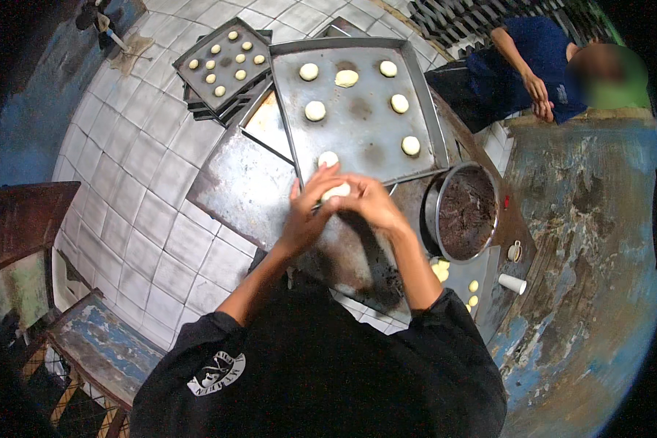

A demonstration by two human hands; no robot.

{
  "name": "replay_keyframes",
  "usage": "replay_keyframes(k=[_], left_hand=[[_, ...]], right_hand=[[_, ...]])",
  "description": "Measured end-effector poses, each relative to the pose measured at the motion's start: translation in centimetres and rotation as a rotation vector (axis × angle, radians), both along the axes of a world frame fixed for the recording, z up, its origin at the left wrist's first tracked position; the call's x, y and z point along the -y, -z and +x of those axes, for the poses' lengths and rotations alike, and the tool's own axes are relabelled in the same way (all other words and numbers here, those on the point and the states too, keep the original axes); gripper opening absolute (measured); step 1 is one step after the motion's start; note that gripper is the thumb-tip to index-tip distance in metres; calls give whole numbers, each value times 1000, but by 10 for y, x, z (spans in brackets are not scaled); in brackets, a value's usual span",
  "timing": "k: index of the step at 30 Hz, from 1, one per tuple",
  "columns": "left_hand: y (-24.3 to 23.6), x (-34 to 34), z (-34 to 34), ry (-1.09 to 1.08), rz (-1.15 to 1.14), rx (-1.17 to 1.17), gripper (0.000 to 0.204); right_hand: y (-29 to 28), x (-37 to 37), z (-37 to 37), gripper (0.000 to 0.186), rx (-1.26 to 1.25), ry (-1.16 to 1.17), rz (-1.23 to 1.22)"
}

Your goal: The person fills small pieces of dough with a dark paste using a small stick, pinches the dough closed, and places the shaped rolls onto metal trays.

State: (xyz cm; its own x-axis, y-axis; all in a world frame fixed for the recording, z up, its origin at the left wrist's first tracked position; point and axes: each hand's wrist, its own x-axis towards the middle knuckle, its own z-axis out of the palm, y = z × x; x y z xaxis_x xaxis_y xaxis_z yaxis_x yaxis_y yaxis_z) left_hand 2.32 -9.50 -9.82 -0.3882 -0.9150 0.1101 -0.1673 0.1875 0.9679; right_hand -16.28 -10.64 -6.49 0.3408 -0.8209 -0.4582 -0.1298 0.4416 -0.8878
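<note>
Just below the near edge of a large metal baking tray point(359, 128), my left hand point(310, 212) and my right hand point(365, 201) meet around a pale dough ball point(336, 191), both with curled fingers on it and partly hiding it. The tray bears several dough balls point(314, 110), one near the top slightly flattened point(346, 77); another point(328, 160) lies just beyond my fingers. To the right of my hands is a steel bowl point(466, 212) of dark brown, crumbly-looking filling. Small pale yellow pieces point(439, 270) lie on a grey sheet point(471, 266) below the bowl.
A smaller stacked tray point(201, 78) with dough balls sits back left. A metal table point(226, 190) stands on white tiles point(146, 233). A person in dark blue point(533, 51) is at upper right, near a worn wooden surface point(584, 219) bearing a white cup point(511, 284). Worn furniture point(106, 343) stands lower left.
</note>
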Motion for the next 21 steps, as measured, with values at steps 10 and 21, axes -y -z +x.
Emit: replay_keyframes(k=[10, 21], left_hand=[[28, 21, 129, -543, 193, -119, 14], [20, 26, 120, -547, 178, -113, 16]], right_hand=[[124, 97, -33, 51, -960, -242, -586], [172, 146, -23, 68, -1189, 190, -766]])
